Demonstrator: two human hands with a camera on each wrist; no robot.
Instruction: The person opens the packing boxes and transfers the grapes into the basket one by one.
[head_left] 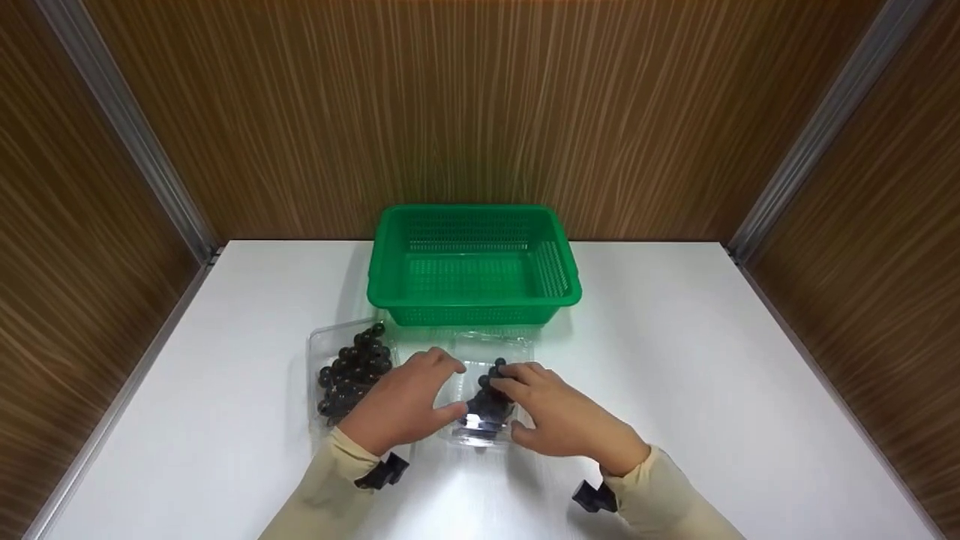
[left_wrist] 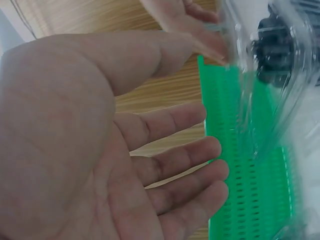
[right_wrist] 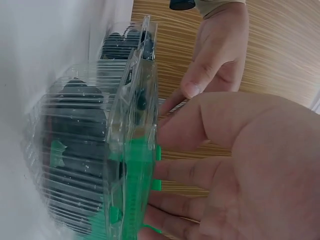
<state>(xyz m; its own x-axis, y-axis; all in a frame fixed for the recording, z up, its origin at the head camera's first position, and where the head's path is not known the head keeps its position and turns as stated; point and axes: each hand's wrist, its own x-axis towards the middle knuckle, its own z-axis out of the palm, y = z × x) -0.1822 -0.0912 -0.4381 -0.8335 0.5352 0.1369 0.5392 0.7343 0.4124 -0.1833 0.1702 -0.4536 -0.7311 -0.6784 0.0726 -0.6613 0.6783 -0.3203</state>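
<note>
Where the two clear plastic containers stand side by side on the white tabletop (head_left: pixel 675 375), both hands are over the near middle of the surface. The left hand (head_left: pixel 405 401) is above the gap between them, overlapping the near right part of the left-hand clear, rectangular plastic container (head_left: pixel 312 360) in the head view. Its thumb and fingers are apart, the fingers extended, with nothing gripped.

The right hand (head_left: pixel 566 416) is at the right side of the right-hand clear, ribbed plastic container (head_left: pixel 480 346). Its thumb and fingers are apart and nothing is clamped between them; whether the fingertips touch the container cannot be told.

A small bunch of dark, round grapes (head_left: pixel 487 403) lies inside the right-hand container, seen through its ribbed wall in the right wrist view. A larger bunch of glossy dark grapes (head_left: pixel 355 375) fills much of the left-hand container, reaching its far right corner.

Just beyond both containers stands a green, rectangular, perforated plastic basket (head_left: pixel 480 302), upright. Brown wood-grain panels (head_left: pixel 480 112) enclose the far, left and right sides. Both wrists have pale cream sleeves (head_left: pixel 667 495).
</note>
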